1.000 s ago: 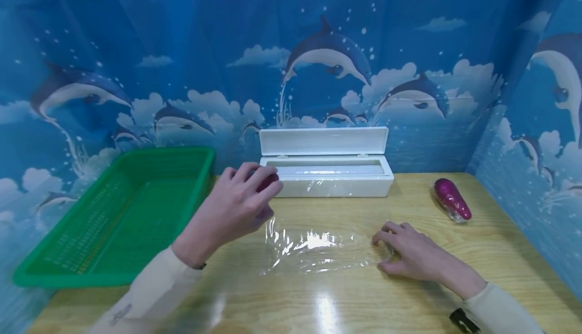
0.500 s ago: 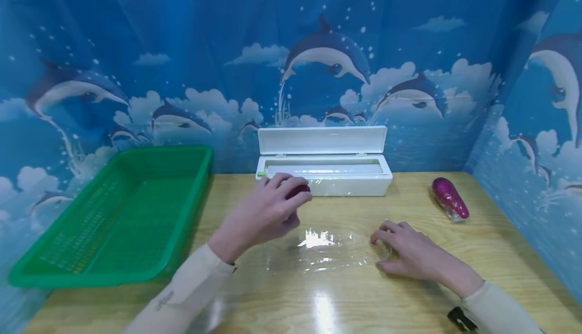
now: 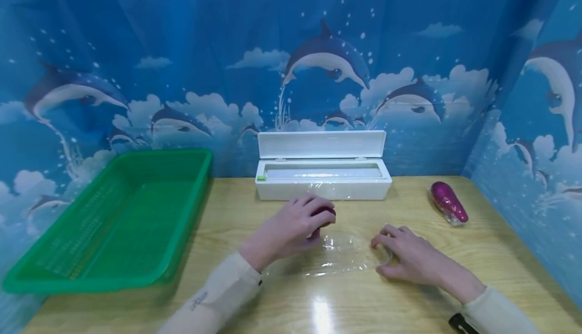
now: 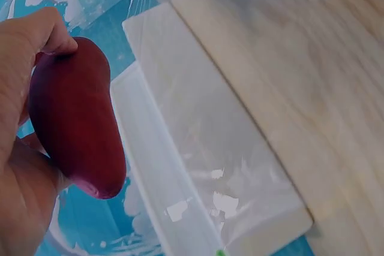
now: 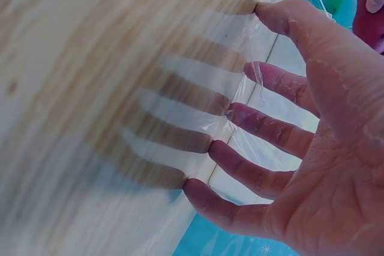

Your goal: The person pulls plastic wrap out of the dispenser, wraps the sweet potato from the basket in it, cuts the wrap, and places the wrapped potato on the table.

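In the left hand (image 3: pixel 291 230) is a smooth dark red mango (image 4: pixel 78 118), gripped between thumb and fingers above the left part of a sheet of cling film (image 3: pixel 341 255). The film lies across the table, transparent and shiny with creases. At its right end the right hand (image 3: pixel 411 258) rests with spread fingers, their fingertips (image 5: pixel 219 148) pressing the film edge to the wood. Behind the sheet stands a white cling film box (image 3: pixel 323 190), lid up, with the roll inside and film hanging over its front.
A green plastic basket (image 3: pixel 177 243) stands at the left. Toward the back right lies a purple eggplant (image 3: pixel 447 201) wrapped in film. A blue dolphin-print curtain (image 3: pixel 227 71) closes off the back and right of the wooden table (image 3: pixel 373 303).
The left hand has carried the mango rightward and down toward the film, away from the front of the box. The right hand has stayed in place on the film's edge.
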`<state>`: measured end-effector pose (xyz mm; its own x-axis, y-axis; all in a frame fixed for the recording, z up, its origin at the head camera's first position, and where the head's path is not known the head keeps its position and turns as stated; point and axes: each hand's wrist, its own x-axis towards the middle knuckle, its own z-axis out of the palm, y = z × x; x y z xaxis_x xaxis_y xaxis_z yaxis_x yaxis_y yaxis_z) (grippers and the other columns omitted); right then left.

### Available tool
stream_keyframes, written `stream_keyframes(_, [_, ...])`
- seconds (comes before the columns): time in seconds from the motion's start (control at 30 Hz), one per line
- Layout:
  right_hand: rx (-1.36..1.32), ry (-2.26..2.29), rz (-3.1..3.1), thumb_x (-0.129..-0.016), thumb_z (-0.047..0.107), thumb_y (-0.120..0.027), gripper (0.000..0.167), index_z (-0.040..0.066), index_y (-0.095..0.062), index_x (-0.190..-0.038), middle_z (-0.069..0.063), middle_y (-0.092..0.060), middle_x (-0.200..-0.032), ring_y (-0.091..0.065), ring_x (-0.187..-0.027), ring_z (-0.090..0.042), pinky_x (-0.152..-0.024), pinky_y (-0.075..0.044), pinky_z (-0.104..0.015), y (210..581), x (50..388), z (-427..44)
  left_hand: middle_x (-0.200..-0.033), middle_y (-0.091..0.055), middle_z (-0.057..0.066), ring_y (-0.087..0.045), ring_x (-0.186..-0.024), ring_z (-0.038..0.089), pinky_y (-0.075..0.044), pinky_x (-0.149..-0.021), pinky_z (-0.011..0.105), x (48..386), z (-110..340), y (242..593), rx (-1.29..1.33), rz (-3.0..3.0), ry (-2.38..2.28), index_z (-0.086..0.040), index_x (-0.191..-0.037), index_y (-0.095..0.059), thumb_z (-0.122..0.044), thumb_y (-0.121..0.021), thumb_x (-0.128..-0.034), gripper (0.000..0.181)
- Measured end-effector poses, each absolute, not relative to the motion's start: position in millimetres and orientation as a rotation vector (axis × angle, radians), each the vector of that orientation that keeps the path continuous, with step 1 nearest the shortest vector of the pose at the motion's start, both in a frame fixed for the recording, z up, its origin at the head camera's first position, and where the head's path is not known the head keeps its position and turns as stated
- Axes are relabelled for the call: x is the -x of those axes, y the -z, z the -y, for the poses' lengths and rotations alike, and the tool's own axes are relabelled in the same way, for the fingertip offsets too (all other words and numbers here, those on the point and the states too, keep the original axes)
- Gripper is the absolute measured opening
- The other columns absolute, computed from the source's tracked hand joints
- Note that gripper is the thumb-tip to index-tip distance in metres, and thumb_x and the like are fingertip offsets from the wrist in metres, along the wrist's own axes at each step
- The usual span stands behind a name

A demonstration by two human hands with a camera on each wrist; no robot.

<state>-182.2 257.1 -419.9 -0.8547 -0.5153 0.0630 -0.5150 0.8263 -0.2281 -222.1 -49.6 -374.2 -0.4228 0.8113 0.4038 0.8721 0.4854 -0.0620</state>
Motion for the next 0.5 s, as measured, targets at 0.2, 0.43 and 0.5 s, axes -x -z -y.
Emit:
stream_keyframes(0.2, [0.845, 0.382, -2.997, -0.077, 0.041, -0.084, 0.041, 0.024, -0.070, -0.111, -0.001, -0.065, -0.113, -0.061, -0.094, -0.024, -0.065, -0.056, -0.042, 421.5, 181.2, -256.7, -0.135, -0.062, -0.003, -0.056, -0.124, 0.018, -0.054, -0.103, 0.035, 225.9, 36.7, 384.1, 1.428, 2.416, 0.228, -0.024, -0.121, -0.065, -0.014, -0.073, -0.0902, 0.034])
stream_keyframes(0.43, [0.863, 0.372, -3.003, -0.078, 0.041, -0.084, 0.040, 0.024, -0.069, -0.111, 0.000, -0.064, -0.112, -0.061, -0.094, -0.022, -0.064, -0.055, -0.038, 421.0, 181.5, -256.7, -0.136, -0.062, -0.003, -0.058, -0.129, 0.017, -0.054, -0.103, 0.036, 229.8, 23.6, 391.7, 1.476, 2.452, 0.197, -0.024, -0.120, -0.066, -0.011, -0.070, -0.0913, 0.032])
stream_keyframes(0.5, [0.866, 0.372, -3.004, -0.078, 0.041, -0.084, 0.040, 0.024, -0.069, -0.111, 0.001, -0.064, -0.111, -0.060, -0.094, -0.022, -0.063, -0.054, -0.037, 420.6, 181.8, -256.8, -0.136, -0.062, -0.003, -0.058, -0.129, 0.017, -0.054, -0.103, 0.035, 231.0, 19.9, 394.4, 1.492, 2.460, 0.178, -0.024, -0.120, -0.066, -0.011, -0.069, -0.0922, 0.031])
